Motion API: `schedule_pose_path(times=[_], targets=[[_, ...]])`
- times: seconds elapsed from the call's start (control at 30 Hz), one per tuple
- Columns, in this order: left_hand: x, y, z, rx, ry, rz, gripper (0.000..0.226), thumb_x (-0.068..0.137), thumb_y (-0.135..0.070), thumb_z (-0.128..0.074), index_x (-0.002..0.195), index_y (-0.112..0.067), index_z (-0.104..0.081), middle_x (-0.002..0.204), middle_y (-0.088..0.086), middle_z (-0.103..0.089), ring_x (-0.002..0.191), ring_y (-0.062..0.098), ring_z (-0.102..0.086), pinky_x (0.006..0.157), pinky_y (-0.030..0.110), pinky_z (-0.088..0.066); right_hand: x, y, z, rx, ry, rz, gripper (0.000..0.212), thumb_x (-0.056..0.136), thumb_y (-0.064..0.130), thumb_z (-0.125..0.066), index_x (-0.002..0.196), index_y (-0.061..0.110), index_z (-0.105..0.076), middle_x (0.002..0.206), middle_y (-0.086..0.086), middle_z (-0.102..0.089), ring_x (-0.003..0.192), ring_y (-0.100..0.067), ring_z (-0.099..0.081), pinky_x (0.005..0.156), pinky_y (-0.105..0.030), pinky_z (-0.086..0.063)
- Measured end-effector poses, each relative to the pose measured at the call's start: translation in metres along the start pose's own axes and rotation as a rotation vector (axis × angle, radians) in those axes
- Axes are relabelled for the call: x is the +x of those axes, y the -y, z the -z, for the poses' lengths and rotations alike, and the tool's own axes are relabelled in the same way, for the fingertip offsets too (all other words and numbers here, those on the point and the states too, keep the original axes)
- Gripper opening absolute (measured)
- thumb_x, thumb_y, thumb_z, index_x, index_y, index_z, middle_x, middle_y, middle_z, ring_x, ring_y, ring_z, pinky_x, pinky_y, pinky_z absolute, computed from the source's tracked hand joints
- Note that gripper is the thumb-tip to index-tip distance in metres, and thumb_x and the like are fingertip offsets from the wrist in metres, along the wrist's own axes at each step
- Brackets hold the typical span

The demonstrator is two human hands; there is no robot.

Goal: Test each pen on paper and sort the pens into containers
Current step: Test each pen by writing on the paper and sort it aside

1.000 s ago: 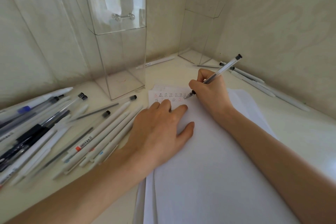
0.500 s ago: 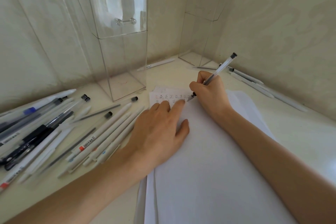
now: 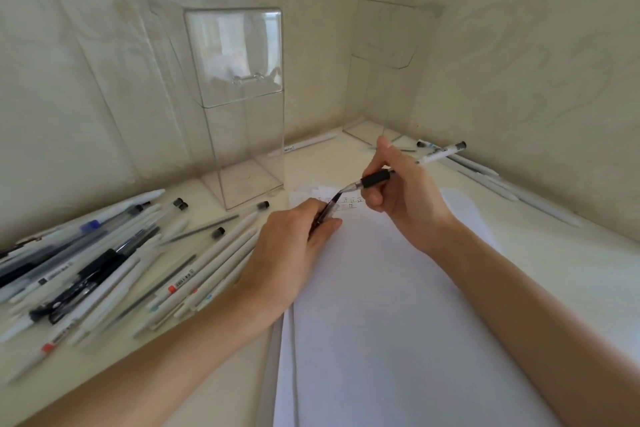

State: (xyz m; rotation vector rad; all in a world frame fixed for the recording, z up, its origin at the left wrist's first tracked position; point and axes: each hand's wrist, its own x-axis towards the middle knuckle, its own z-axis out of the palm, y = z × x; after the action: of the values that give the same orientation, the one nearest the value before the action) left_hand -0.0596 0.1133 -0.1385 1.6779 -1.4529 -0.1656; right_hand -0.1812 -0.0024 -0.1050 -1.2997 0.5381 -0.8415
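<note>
My right hand (image 3: pixel 407 199) grips a clear pen with a black grip (image 3: pixel 375 178), lifted a little above the paper (image 3: pixel 381 305). Its black end points up and to the right. My left hand (image 3: pixel 291 246) pinches a small dark cap (image 3: pixel 327 213) right at the pen's tip; whether the tip is inside the cap I cannot tell. Small written test marks show at the paper's top edge (image 3: pixel 349 201). Two tall clear containers stand at the back, one on the left (image 3: pixel 242 135) and one in the corner (image 3: pixel 381 80).
A pile of several pens (image 3: pixel 104 260), white, black and clear, lies left of the paper. A few white pens (image 3: pixel 502 184) lie along the right wall. One white pen (image 3: pixel 304 146) rests behind the left container. Walls close in at the back and right.
My right hand has lifted the pen off the paper and turned it flatter. My left hand has left the sheet and now pinches a cap at the pen's tip.
</note>
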Motion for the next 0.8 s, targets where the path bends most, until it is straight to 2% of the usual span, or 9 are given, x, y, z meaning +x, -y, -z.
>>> schedule_pose_path(times=[0.1, 0.3, 0.37, 0.47, 0.57, 0.67, 0.8], targets=[[0.000, 0.000, 0.000, 0.011, -0.012, -0.013, 0.020, 0.089, -0.027, -0.059, 0.085, -0.007, -0.060, 0.064, -0.001, -0.056, 0.061, 0.020, -0.050, 0.061, 0.030, -0.039, -0.001, -0.001, -0.004, -0.082, -0.014, 0.011, 0.044, 0.097, 0.028, -0.044, 0.060, 0.006, -0.050, 0.040, -0.006, -0.039, 0.041, -0.018, -0.034, 0.048, -0.027, -0.023], [0.001, 0.002, 0.000, 0.015, -0.024, -0.031, 0.017, 0.089, -0.026, -0.059, 0.089, -0.009, -0.061, 0.065, -0.003, -0.056, 0.059, 0.016, -0.049, 0.060, 0.028, -0.038, -0.001, 0.000, -0.004, -0.072, -0.062, 0.009, 0.046, 0.097, 0.023, -0.045, 0.054, 0.008, -0.052, 0.039, -0.006, -0.040, 0.039, -0.018, -0.033, 0.047, -0.027, -0.024], [0.001, 0.002, 0.000, 0.012, -0.021, -0.043, 0.015, 0.089, -0.025, -0.060, 0.089, -0.010, -0.061, 0.064, -0.007, -0.054, 0.057, 0.010, -0.048, 0.058, 0.023, -0.037, -0.001, -0.001, -0.005, -0.088, -0.052, 0.005, 0.044, 0.097, 0.022, -0.045, 0.055, 0.007, -0.052, 0.039, -0.005, -0.040, 0.039, -0.017, -0.033, 0.046, -0.027, -0.023], [0.001, 0.001, 0.000, 0.011, 0.007, -0.097, 0.012, 0.090, -0.025, -0.058, 0.091, -0.013, -0.061, 0.067, -0.008, -0.054, 0.058, 0.003, -0.048, 0.056, 0.019, -0.035, -0.002, -0.004, -0.009, -0.173, 0.011, -0.027, 0.034, 0.097, 0.018, -0.044, 0.065, 0.007, -0.049, 0.046, -0.004, -0.042, 0.041, -0.015, -0.035, 0.046, -0.025, -0.024], [0.000, -0.001, 0.001, -0.036, 0.036, -0.163, 0.017, 0.093, -0.028, -0.049, 0.083, -0.018, -0.057, 0.073, -0.007, -0.060, 0.066, 0.007, -0.052, 0.063, 0.024, -0.040, -0.003, -0.010, -0.015, -0.232, 0.031, -0.003, 0.023, 0.093, 0.010, -0.036, 0.073, 0.010, -0.047, 0.061, -0.007, -0.047, 0.049, -0.015, -0.037, 0.048, -0.028, -0.026], [-0.001, -0.001, 0.002, -0.049, 0.026, -0.199, 0.012, 0.092, -0.028, -0.043, 0.082, -0.028, -0.049, 0.071, -0.008, -0.057, 0.068, 0.008, -0.050, 0.061, 0.020, -0.038, -0.004, -0.013, -0.020, -0.251, 0.080, 0.065, 0.021, 0.087, 0.008, -0.028, 0.076, 0.009, -0.046, 0.064, -0.011, -0.050, 0.054, -0.018, -0.038, 0.047, -0.028, -0.028], [-0.001, 0.003, 0.002, -0.002, -0.021, -0.217, 0.015, 0.092, -0.027, -0.041, 0.080, -0.023, -0.050, 0.068, -0.006, -0.052, 0.064, 0.009, -0.045, 0.058, 0.016, -0.033, -0.004, -0.015, -0.026, -0.284, 0.109, 0.122, 0.018, 0.078, 0.014, -0.029, 0.075, 0.009, -0.046, 0.064, -0.008, -0.051, 0.054, -0.017, -0.039, 0.048, -0.027, -0.029]])
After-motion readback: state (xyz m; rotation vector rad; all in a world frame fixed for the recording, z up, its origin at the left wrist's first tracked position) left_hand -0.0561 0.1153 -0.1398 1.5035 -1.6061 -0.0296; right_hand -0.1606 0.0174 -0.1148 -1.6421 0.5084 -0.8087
